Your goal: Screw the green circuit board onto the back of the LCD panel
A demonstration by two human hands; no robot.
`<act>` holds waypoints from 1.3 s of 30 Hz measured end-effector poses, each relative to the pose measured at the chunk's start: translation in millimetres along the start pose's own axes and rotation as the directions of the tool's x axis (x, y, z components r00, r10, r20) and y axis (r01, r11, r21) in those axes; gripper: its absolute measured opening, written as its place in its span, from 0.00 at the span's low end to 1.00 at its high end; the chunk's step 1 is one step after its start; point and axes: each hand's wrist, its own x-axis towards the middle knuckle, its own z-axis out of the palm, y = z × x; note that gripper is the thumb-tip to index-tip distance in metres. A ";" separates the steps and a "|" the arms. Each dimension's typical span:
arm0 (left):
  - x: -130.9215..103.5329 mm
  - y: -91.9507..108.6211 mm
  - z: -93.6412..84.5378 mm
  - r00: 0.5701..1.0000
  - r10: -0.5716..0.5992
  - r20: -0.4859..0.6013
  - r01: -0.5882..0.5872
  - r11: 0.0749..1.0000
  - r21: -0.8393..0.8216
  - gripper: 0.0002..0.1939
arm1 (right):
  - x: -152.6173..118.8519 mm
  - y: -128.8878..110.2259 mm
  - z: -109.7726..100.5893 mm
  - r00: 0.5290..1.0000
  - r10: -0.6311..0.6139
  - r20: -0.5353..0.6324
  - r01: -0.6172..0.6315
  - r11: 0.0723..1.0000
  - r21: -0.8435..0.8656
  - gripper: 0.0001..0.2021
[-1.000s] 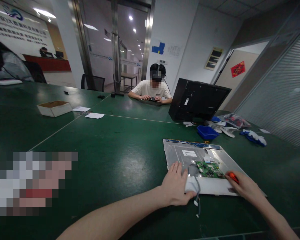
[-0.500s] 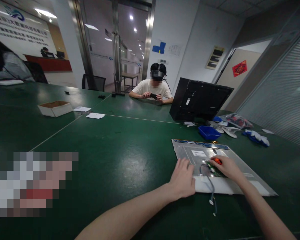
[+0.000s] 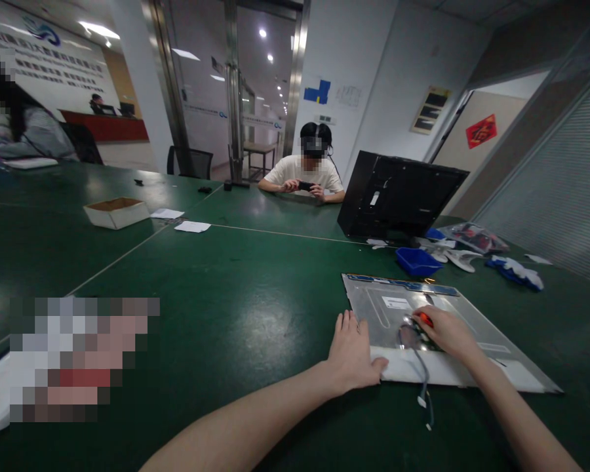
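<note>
A flat display panel (image 3: pixel 373 303) lies metal back up on the green table, with a white strip along its near edge. My left hand (image 3: pixel 351 354) rests at the panel's left edge, fingers stretched out and thumb over the near corner. Over the middle of the panel, my right hand (image 3: pixel 447 333) is closed around the orange-red handle of a screwdriver (image 3: pixel 425 319). Its tip is too small to make out. Beneath that hand is a small circuit board (image 3: pixel 427 343), partly hidden. Grey cables (image 3: pixel 424 373) run from it over the near edge onto the table.
Beyond the panel stand a blue tray (image 3: pixel 417 262) and a black monitor (image 3: pixel 403 196). Blue-and-white gloves (image 3: pixel 515 272) lie to the right. An open box (image 3: pixel 117 214) and papers (image 3: pixel 193 227) are at far left. Another person (image 3: pixel 305 174) sits opposite, holding a dark object.
My left hand has shifted slightly left on the panel's edge, its thumb now spread apart. My right hand stays over the circuit board with the screwdriver. The view has turned slightly.
</note>
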 end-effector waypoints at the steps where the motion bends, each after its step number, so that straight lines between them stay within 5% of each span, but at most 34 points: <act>1: 0.3 -0.7 0.9 1.000 0.013 -0.010 -0.013 1.000 0.002 0.42 | 1.4 0.8 1.1 1.000 0.007 -0.007 -0.007 1.000 -0.001 0.17; 6: 4.0 -4.9 -1.2 0.989 0.147 0.006 -0.147 0.989 -0.001 0.44 | -3.5 10.5 -1.1 0.999 0.032 -0.038 -0.031 0.999 0.015 0.20; 10: 10.1 -7.6 -5.9 0.966 0.255 0.039 -0.255 0.967 -0.010 0.50 | -34.2 30.9 -10.8 0.999 0.032 -0.030 -0.029 0.997 0.068 0.22; 17: 18.9 -7.1 -2.3 0.959 0.273 0.074 -0.272 0.962 -0.018 0.51 | -80.0 62.3 -10.6 0.996 0.089 -0.021 -0.082 0.973 0.215 0.21; 22: 20.1 -8.4 -1.7 0.958 0.275 0.083 -0.273 0.961 -0.028 0.51 | -75.8 60.1 -4.9 0.996 0.068 -0.052 -0.054 0.972 0.230 0.18; 29: 24.4 -8.1 -0.5 0.955 0.290 0.066 -0.289 0.957 -0.022 0.50 | -64.4 52.2 -7.2 0.998 -0.042 0.044 0.034 0.984 0.177 0.18; 39: 44.7 -2.4 2.3 0.944 0.320 0.079 -0.321 0.947 -0.009 0.48 | -45.3 27.3 -2.9 0.977 0.191 -0.096 -0.195 0.980 -0.032 0.22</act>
